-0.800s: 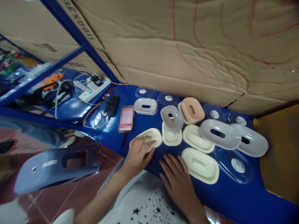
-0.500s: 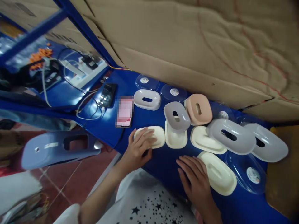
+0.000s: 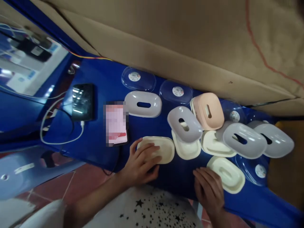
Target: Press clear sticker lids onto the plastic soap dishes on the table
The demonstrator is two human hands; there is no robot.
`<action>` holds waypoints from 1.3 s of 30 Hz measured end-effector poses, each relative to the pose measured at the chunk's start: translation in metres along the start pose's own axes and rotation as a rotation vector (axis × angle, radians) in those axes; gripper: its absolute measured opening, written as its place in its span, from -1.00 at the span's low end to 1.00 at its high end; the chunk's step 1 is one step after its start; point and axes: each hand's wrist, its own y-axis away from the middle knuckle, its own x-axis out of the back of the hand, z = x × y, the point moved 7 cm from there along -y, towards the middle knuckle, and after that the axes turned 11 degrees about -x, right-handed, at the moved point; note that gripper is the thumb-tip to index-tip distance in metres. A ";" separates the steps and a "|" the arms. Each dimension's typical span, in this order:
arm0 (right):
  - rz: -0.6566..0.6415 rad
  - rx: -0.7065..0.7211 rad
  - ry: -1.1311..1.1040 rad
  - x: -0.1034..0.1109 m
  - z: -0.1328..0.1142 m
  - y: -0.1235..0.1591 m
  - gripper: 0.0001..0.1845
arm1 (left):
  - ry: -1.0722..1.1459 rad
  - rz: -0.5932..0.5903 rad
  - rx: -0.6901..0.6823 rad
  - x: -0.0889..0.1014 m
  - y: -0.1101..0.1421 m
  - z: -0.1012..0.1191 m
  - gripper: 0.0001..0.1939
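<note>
Fingers of the right hand (image 3: pixel 211 187) have just been gathered narrowly, beside one cream oval plastic tray (image 3: pixel 226 175); whether anything is held cannot be told. Under the loosely spread left hand (image 3: pixel 142 164), a second cream oval tray (image 3: pixel 167 150) is partly covered, so work seems centred there

Place is looking like a small workshop. Cardboard sheeting (image 3: pixel 166 38) is backing the blue worktop (image 3: pixel 175 175); multiple cream trays (image 3: pixel 226 174), gray shells (image 3: pixel 251 141) and clear lids (image 3: pixel 140 81) are lying on it. A power strip (image 3: pixel 38 69) is sitting at left.
</note>
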 end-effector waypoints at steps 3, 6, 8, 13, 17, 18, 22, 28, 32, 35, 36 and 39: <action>0.053 0.012 0.079 0.002 -0.013 -0.005 -0.24 | 0.022 0.115 0.027 0.007 -0.001 -0.003 -0.61; 0.115 -0.013 0.146 -0.003 -0.027 -0.031 -0.30 | 0.042 0.146 0.074 0.008 0.004 0.000 -0.55; 0.073 -0.037 0.214 -0.016 -0.031 -0.063 -0.41 | 0.039 0.093 0.130 0.002 0.010 0.001 -0.50; -0.124 -0.044 0.283 -0.045 -0.024 -0.131 -0.49 | 0.058 0.011 0.171 -0.013 0.026 -0.003 -0.37; -0.217 0.048 0.071 -0.038 -0.036 -0.113 -0.53 | 0.188 0.085 0.192 -0.010 0.035 -0.012 -0.21; -0.259 0.080 0.021 -0.036 -0.043 -0.101 -0.54 | 0.215 0.110 0.201 -0.008 0.037 -0.014 -0.15; -0.394 0.172 -0.084 -0.034 -0.067 -0.061 -0.47 | 0.314 0.131 0.219 0.002 0.042 -0.022 0.07; -0.446 0.236 -0.005 -0.044 -0.077 -0.048 -0.33 | 0.294 -0.112 0.170 0.010 0.038 -0.022 -0.01; -0.476 0.245 -0.017 -0.044 -0.068 -0.046 -0.38 | 0.224 -0.202 0.092 0.014 0.035 -0.010 -0.17; -0.466 0.252 -0.029 -0.043 -0.062 -0.046 -0.53 | 0.248 -0.265 0.047 0.016 0.031 -0.004 -0.34; -0.461 0.252 -0.023 -0.044 -0.060 -0.047 -0.56 | 0.251 -0.270 0.034 0.020 0.027 -0.005 -0.39; -0.454 0.259 0.015 -0.047 -0.060 -0.046 -0.54 | 0.186 -0.241 0.014 0.039 0.006 -0.021 -0.53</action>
